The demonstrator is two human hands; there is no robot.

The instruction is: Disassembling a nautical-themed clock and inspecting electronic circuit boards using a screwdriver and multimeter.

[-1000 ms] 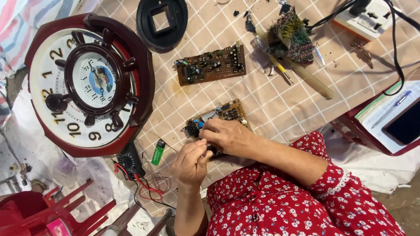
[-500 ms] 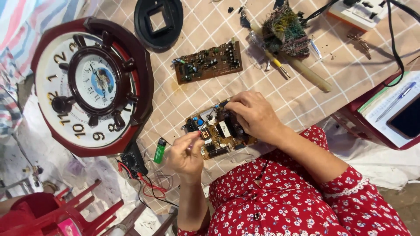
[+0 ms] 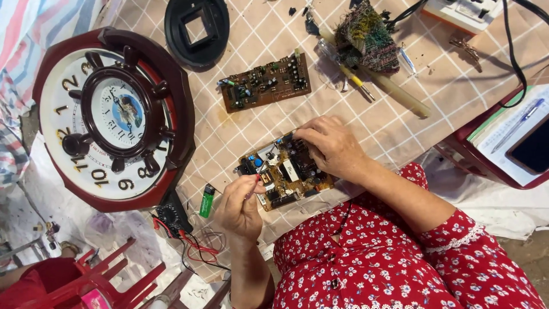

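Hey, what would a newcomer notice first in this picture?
The big maroon ship's-wheel wall clock lying at left on the checked cloth. At centre, the right hand steadies a circuit board while the left hand pinches a thin tool to it.

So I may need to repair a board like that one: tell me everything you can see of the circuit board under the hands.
The circuit board is a brown rectangle lying flat and askew on the checked cloth at the table's near edge. Its face is crowded with black parts, a white block and a blue round piece. One hand rests on its far end, covering that part; the other hand holds a thin tool whose tip touches the board's near corner.
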